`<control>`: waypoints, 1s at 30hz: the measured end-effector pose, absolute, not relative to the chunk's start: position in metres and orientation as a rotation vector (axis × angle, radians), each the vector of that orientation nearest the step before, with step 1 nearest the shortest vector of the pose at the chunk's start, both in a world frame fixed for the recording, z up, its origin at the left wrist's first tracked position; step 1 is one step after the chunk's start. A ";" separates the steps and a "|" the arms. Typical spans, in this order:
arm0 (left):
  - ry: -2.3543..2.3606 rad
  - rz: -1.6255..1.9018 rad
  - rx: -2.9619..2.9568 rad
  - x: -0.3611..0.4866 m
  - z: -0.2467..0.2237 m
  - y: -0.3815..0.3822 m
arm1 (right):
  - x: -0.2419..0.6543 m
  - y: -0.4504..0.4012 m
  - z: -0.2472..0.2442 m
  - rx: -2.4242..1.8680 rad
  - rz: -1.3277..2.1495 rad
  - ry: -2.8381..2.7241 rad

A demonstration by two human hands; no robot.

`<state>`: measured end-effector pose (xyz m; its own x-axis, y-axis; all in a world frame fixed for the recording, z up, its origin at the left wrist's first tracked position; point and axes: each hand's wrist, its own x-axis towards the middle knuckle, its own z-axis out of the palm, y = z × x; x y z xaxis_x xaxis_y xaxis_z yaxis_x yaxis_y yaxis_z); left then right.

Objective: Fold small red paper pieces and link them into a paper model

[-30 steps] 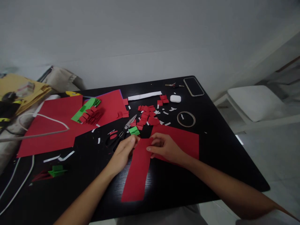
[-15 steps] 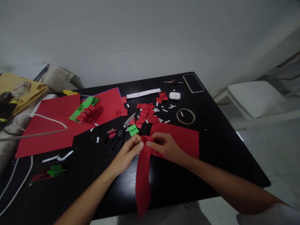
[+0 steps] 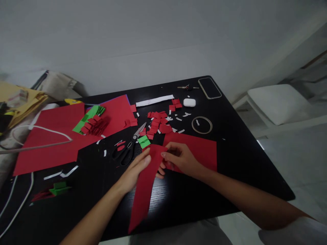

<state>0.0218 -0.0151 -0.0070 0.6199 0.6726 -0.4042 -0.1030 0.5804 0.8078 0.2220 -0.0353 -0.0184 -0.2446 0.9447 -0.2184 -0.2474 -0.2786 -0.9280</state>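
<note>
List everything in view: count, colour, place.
table: one, black, centre
paper strip: one, red, front
sheets: several, red, left and centre
folded pieces: many, red and green, middle, left
scissors: one, black handles, middle
long strip: one, white, far edge
scraps: many, white, scattered
case: one, white, far right
phone: one, dark, far right
keys: one bunch, metallic, beside phone
ring: one, beige, right
tool: one, yellow, far left
cables: uncounted, white, left
clutter: uncounted, mixed, left
stool: one, white, right
wall: one, grey, behind
left hand: one, bare, holding paper strip
right hand: one, bare, holding paper strip

Grey wall (image 3: 153, 41) behind black table (image 3: 242, 153), white seat (image 3: 273, 103) nearby
</note>
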 end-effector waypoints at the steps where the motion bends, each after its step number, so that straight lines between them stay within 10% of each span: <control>1: 0.790 0.487 0.795 0.021 -0.006 -0.014 | 0.223 -0.035 -0.018 -1.037 1.672 -1.016; 30: 0.756 0.233 0.730 0.023 -0.003 -0.017 | 0.234 -0.028 -0.011 -0.970 1.652 -1.108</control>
